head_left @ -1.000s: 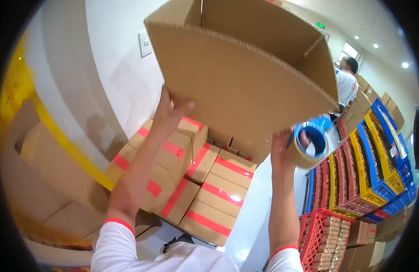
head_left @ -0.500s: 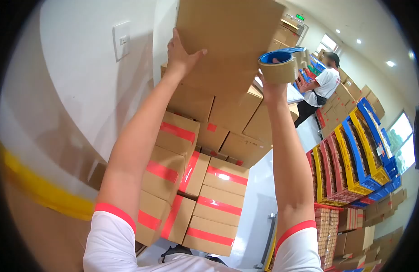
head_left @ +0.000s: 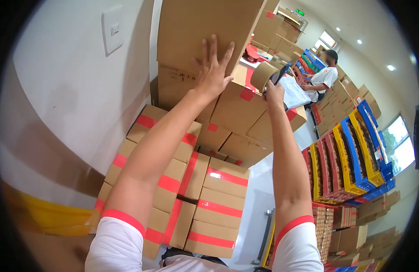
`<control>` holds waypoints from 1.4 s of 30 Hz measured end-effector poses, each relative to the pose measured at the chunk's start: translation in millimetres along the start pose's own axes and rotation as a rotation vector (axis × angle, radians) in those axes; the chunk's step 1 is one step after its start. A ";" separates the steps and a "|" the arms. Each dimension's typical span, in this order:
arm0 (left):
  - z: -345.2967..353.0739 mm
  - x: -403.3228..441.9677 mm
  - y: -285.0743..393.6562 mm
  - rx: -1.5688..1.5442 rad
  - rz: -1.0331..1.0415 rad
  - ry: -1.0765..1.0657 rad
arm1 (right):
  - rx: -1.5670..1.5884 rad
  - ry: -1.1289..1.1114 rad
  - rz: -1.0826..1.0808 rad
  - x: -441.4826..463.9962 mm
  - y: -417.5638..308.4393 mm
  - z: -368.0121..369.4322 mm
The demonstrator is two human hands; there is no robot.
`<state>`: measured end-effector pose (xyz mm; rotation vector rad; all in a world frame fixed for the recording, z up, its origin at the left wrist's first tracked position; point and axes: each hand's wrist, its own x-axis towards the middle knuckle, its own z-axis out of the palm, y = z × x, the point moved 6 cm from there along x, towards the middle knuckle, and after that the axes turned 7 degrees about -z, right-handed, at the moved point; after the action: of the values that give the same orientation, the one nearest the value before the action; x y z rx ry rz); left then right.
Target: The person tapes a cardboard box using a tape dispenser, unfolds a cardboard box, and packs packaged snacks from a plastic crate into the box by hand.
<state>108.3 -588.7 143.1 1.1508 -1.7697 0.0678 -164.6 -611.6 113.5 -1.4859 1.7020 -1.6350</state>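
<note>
A large cardboard box (head_left: 196, 27) stands on top of other boxes beside the wall. With its fingers spread, my left hand (head_left: 213, 75) lies against the near face of that box, close to its lower edge. My right hand (head_left: 275, 93) grips a tape dispenser (head_left: 282, 72) carrying a wide roll of brown tape (head_left: 262, 77). The dispenser is held to the right of the box, above the stacked cartons. Beneath it is a carton with red tape (head_left: 236, 99). Handwriting shows on the box under my left hand.
Several red-taped cartons (head_left: 218, 206) are stacked in front of me. A wall with a switch (head_left: 113, 31) rises at left. Stacked coloured crates (head_left: 348, 154) stand at right. A plastic-covered paper (head_left: 294, 90) lies on the boxes, and a person (head_left: 325, 77) stands beyond.
The large box has come down and left onto the stack. My left hand moved from its left edge to its near face, while the dispenser turned and shifted slightly down.
</note>
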 end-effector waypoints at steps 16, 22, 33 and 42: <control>48.2 -66.8 -73.2 0.281 -0.044 -0.367 | -0.683 -0.060 0.071 52.0 5.3 14.2; 58.4 -96.4 -70.0 0.132 -0.174 -0.286 | -0.168 0.127 -0.190 -53.1 8.6 -4.5; 56.2 -282.8 64.7 -0.658 -0.493 -0.114 | -0.079 -0.307 0.342 -508.1 201.0 -44.0; 65.7 -613.2 202.4 -0.800 -0.514 -1.162 | -0.494 -0.237 0.271 -633.5 168.3 -270.1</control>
<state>-42.7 -103.6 -261.0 1.0120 -1.9856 -1.7484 -211.1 17.1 -210.7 -1.4927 2.1479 -0.9005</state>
